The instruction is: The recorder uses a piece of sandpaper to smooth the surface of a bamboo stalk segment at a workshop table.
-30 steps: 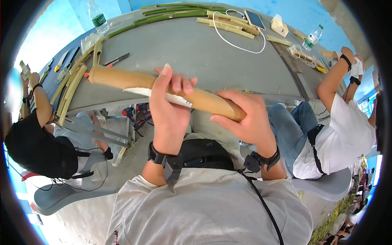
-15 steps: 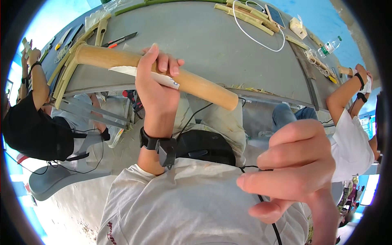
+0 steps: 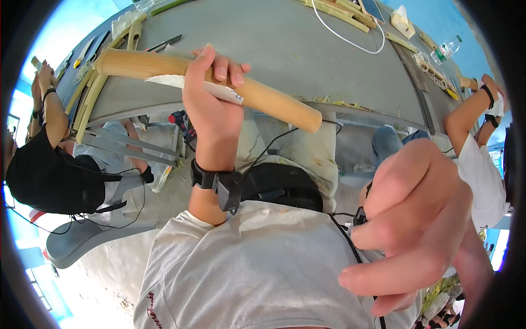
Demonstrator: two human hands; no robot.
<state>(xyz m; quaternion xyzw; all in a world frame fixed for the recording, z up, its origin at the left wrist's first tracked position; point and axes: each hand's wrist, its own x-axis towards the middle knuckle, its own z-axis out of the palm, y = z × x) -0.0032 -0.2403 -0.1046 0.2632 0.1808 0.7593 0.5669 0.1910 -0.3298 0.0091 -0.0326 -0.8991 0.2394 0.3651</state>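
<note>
My left hand [image 3: 215,112] is wrapped round a smooth, pale brown bamboo tube [image 3: 276,104], lifted above the table's near edge and slanting down to the right. Between palm and tube sits a white sheet [image 3: 165,81], its two ends sticking out along the tube; whether it is paper or sandpaper I cannot tell. Large and close at the lower right is my right hand [image 3: 416,219], fingers loosely bent and apart, with nothing visible in them. A small dark device [image 3: 359,216] shows just beside its fingers, partly covered.
On the grey table [image 3: 263,55] lie split bamboo strips [image 3: 92,101] at left and more bamboo pieces [image 3: 342,13] by a white cable [image 3: 350,48] at the back. A plastic bottle [image 3: 446,49] lies at far right. People sit working on both sides. A red-and-black power tool [image 3: 183,129] is below the table edge.
My right hand has come closer and shifted right and down, its fingers turned more downward. My left hand keeps its hold on the bamboo tube. The view has tilted slightly.
</note>
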